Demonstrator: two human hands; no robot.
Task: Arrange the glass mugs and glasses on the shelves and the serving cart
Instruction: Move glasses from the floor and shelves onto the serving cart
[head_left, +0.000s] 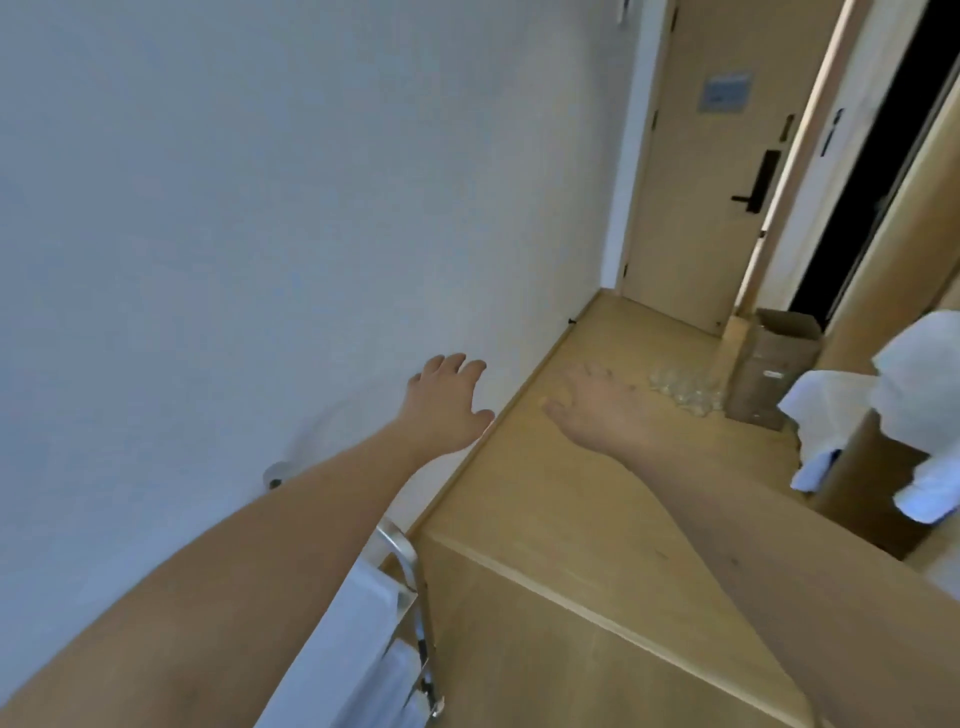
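Several clear glasses (684, 391) stand in a cluster on the wooden floor far ahead, beside a cardboard box. My left hand (448, 401) is stretched forward in front of the white wall, fingers spread, holding nothing. My right hand (597, 404) reaches forward over the floor, palm down and fingers apart, short of the glasses and empty. A metal serving cart (410, 582) with a white cloth shows its rail at the bottom, under my left forearm.
An open cardboard box (774, 369) stands by a wooden door (696, 171). White cloths (883, 415) hang over wooden furniture at right. A wooden surface edge (597, 618) crosses below my arms. The white wall (260, 208) fills the left.
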